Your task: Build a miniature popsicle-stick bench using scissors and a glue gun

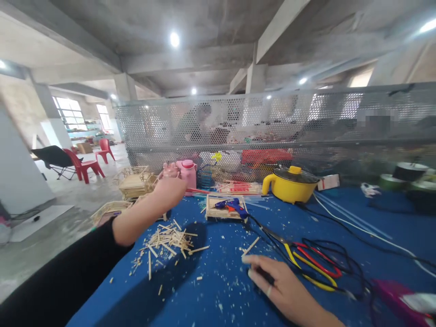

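Note:
My left hand (169, 190) reaches out over the far left of the blue table (218, 290), close to a pink bottle (188, 173) and small wooden stick models (134, 181); its fingers are curled and blurred, and I cannot tell if it holds anything. My right hand (277, 284) lies flat on the table near the front, fingers spread, beside a loose wooden stick (251, 246). A pile of cut wooden sticks (168, 240) lies between the hands. A blue glue gun (232, 206) rests on a flat wooden stick panel (223, 211).
A yellow pot with a lid (289, 184) stands at the back. Red and yellow handled pliers (309, 263) and black cables lie right of my right hand. A perforated metal screen (272, 122) borders the table's far side, with people behind it. Red chairs (83, 165) stand at left.

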`<action>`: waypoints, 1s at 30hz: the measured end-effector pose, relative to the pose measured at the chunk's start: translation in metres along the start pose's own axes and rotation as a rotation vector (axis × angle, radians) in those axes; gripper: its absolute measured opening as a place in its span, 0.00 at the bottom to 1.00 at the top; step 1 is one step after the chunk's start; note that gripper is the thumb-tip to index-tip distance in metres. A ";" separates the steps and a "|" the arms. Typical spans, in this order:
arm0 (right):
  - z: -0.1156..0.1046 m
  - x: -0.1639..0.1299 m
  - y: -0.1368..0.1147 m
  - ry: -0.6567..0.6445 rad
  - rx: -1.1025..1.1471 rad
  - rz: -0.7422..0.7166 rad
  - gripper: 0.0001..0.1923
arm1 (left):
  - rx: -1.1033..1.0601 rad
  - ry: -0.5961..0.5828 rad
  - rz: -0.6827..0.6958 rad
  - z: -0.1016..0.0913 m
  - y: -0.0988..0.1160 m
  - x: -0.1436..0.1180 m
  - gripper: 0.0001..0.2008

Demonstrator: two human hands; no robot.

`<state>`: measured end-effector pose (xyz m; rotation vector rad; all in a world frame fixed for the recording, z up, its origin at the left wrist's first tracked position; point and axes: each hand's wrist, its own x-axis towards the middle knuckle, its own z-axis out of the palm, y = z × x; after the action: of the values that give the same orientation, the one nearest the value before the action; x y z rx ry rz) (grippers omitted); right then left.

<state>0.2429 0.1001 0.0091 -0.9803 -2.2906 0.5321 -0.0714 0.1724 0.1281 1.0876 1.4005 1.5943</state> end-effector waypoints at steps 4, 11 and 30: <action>-0.001 0.025 -0.028 0.063 0.285 0.049 0.25 | -0.008 -0.460 -0.008 0.023 -0.034 -0.091 0.03; 0.034 0.068 -0.077 0.059 0.608 0.076 0.17 | -0.112 -0.615 0.181 0.052 -0.119 -0.147 0.13; 0.082 0.053 -0.078 -0.129 0.836 0.237 0.24 | -0.349 -0.567 0.056 0.004 -0.094 -0.124 0.29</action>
<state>0.1197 0.0786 0.0105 -0.7838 -1.7558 1.5252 -0.0222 0.0717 0.0199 1.2393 0.6957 1.3522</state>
